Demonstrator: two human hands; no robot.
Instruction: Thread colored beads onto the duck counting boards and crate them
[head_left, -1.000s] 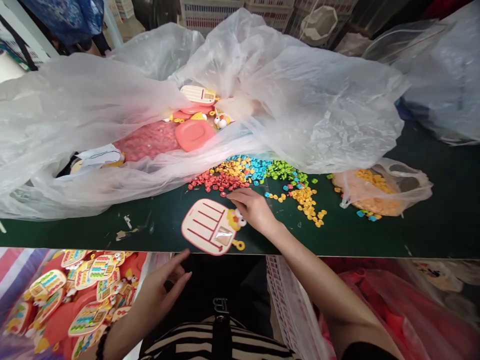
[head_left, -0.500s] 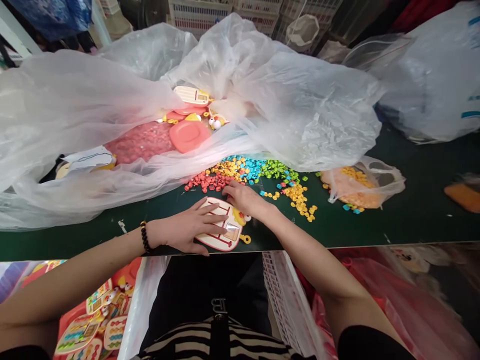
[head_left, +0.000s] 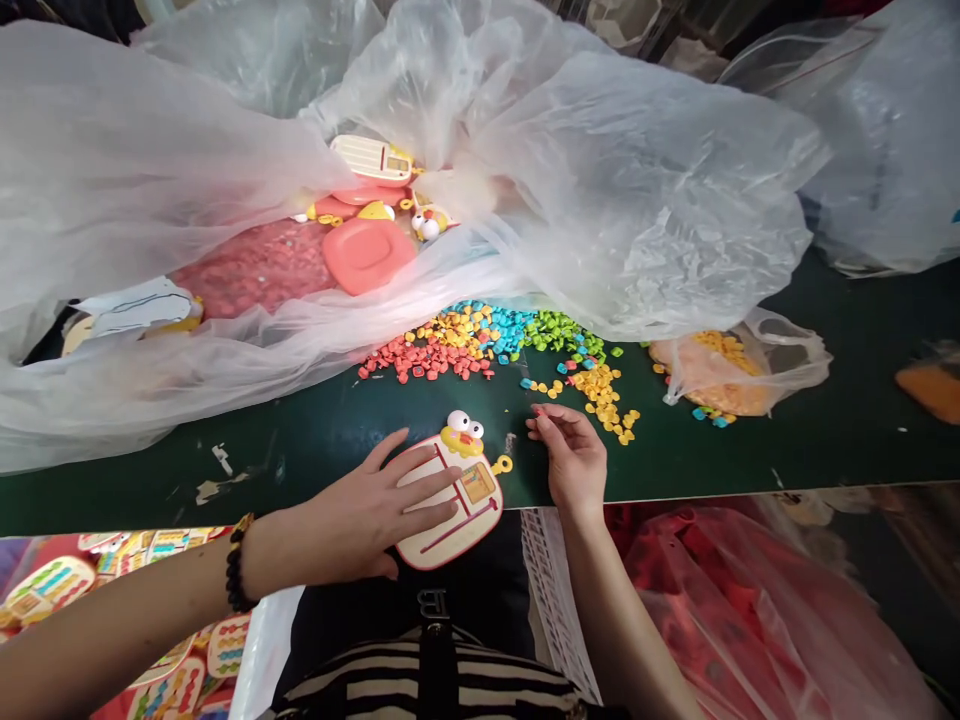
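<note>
A cream-coloured toy board (head_left: pixel 450 535) with red trim, bulging eyes, a yellow beak and a yellow loop lies over the front edge of the green table. Spread across its left part is my left hand (head_left: pixel 360 505), fingers apart. To the right of the board, my right hand (head_left: pixel 574 455) is raised and pinches a small red piece (head_left: pixel 537 410) between thumb and fingers. Behind both hands lie loose heaps of red pieces (head_left: pixel 427 360), blue pieces (head_left: pixel 506 330), green pieces (head_left: pixel 562 335) and yellow pieces (head_left: pixel 600 390).
Large clear plastic bags (head_left: pixel 637 200) cover the back of the green table (head_left: pixel 300 440). A small bag of yellow pieces (head_left: pixel 720 375) lies at the right. Below the edge are finished-looking boards (head_left: pixel 172 690) at the left and a red bag (head_left: pixel 720 600) at the right.
The board has come nearer to my body and now overhangs the edge, its eyes in full view. My right hand has moved right, away from the board and the red heap.
</note>
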